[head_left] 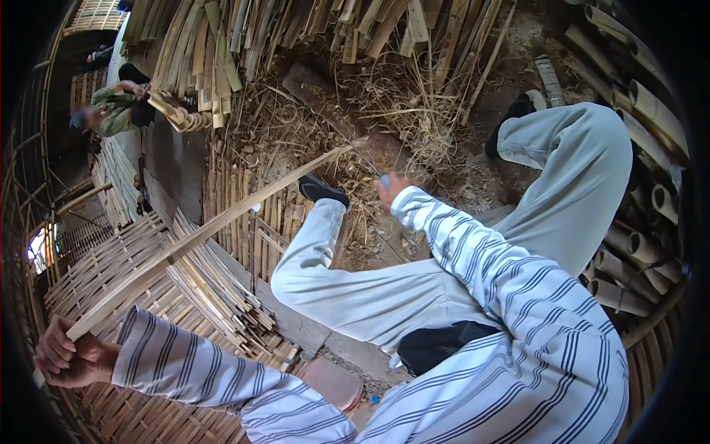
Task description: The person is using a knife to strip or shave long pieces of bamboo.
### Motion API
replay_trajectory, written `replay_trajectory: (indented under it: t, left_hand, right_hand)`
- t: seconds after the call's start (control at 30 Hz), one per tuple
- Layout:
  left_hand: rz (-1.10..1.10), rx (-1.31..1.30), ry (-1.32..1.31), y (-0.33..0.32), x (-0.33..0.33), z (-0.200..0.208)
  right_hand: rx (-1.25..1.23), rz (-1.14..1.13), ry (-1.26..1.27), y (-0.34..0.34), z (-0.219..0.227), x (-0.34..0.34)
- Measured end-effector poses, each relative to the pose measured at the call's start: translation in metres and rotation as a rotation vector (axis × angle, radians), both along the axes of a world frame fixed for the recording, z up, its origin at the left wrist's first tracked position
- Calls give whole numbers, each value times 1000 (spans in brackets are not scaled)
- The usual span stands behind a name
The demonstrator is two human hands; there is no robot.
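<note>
My left hand (68,355) is closed around the near end of a long split bamboo strip (222,217), out at the far left. The strip slants up and right across the view to the shavings in front of my feet. My right hand (392,189) grips a knife (384,180) with a pale blue-grey handle. Its thin blade points up and left, beside the strip's far end; whether it touches the strip I cannot tell. Beneath that end lies a dark wooden plank (325,96).
Bamboo shavings (425,137) cover the ground around my feet. Stacked bamboo slats (207,44) line the far side, and cut bamboo tubes (654,118) pile up at right. Woven bamboo panels (111,274) lie at left. Another person (115,111) holds bamboo pieces at far left.
</note>
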State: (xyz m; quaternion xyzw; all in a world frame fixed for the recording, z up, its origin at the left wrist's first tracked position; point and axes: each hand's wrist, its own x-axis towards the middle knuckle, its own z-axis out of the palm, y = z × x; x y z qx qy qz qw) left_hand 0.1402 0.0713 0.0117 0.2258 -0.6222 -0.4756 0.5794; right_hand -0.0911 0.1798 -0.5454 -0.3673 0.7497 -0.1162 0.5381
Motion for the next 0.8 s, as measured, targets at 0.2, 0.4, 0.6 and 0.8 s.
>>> replay_trajectory:
  t: [0.2, 0.4, 0.6, 0.8]
  left_hand:
    - [18, -50, 9, 1, 6, 0]
    - [32, -49, 24, -1, 14, -6]
    - [3, -38, 56, 9, 9, -5]
    - [-31, -37, 53, 16, 8, -10]
  right_hand:
    - [-179, 85, -150, 5, 70, 4]
    - [-128, -85, -52, 16, -18, 0]
    - [59, -125, -126, -2, -14, -4]
    - [32, -143, -117, 3, -15, -2]
